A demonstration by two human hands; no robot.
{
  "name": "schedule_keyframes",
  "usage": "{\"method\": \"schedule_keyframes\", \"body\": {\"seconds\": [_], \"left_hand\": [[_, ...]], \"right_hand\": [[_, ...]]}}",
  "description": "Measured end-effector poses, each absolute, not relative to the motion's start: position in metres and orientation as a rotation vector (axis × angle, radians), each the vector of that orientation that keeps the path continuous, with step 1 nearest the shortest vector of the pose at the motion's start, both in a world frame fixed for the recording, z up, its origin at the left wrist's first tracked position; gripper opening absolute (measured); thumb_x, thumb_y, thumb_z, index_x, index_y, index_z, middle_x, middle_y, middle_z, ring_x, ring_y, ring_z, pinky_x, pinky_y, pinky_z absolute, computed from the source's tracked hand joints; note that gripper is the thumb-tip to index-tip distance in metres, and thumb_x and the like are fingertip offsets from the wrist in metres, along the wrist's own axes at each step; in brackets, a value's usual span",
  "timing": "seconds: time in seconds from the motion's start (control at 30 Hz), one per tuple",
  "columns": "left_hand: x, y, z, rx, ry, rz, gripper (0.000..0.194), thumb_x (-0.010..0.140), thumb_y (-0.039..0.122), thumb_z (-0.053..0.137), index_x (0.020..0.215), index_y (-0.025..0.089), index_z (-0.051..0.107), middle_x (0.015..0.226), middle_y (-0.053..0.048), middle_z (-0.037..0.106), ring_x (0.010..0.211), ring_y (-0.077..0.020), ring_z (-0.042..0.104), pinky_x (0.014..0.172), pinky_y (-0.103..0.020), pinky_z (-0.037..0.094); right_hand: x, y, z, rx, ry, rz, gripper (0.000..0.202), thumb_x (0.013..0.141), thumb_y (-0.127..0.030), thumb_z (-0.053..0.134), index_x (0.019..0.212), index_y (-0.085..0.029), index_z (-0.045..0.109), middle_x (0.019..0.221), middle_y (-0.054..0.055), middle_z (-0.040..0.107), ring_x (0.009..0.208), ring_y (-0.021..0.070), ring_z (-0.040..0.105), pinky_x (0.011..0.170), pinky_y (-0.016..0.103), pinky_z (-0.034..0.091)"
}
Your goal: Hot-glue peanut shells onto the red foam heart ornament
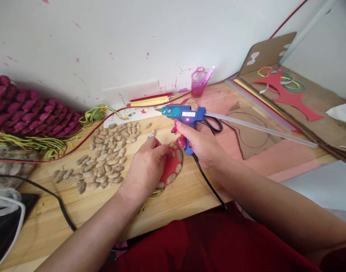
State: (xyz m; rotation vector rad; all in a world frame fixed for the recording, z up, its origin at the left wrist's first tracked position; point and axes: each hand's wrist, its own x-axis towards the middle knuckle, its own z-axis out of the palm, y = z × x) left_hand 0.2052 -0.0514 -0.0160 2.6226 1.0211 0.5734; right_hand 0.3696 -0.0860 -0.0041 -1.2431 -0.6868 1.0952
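Foremost, a likely burn to the left fingers (160, 152), given the blue glue gun (178, 111) gripped by the right fingers (186, 130), with its nozzle (158, 110) just beyond the left fingertips; cause: a dip or swing during close work. Indicator light (187, 119) lit, hence presumably hot. Possible too: a stray drip on the desk (181, 207) or among the loose peanuts (102, 170) to the left of the left fingers, from oozing at the tip. Worth watching also: a tug on the gun from the black cord (207, 181) running below the right fingers towards the near desk edge, or from the long glue stick (260, 129) jutting far to the right of the same fingers. Likely outcome of uneven pressing: a crooked border.

Directly beneath the left fingers, on the desk: a red disc (169, 167), partly hidden by those fingers. Bordered along the visible right and lower edge by mottled tan rim peanuts (171, 178), nearly end to end, with the middle bare red. Yellow-green strands (155, 193) protruding on the near side. Left fingers bunched over the disc; impossible to tell whether pinching a peanut or merely pressing.
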Motion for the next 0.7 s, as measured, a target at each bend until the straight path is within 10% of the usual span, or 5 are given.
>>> {"method": "schedule_keyframes", "body": {"seconds": [0.7], "left_hand": [[0.2055,-0.0512,-0.0175,2.578,1.043,0.552,0.031,0.097,0.021,0.046,0.086,0.018,0.075,0.084,-0.004,0.054,0.076,-0.0171,0.054,0.07,-0.031,0.046]], "right_hand": [[0.3647,-0.0856,-0.0116,-1.184,-0.773,1.052,0.031,0.084,-0.051,0.074,0.079,-0.021,0.066,0.067,-0.004,0.058,0.055,0.0094,0.048,0.055,0.025,0.044]]}}
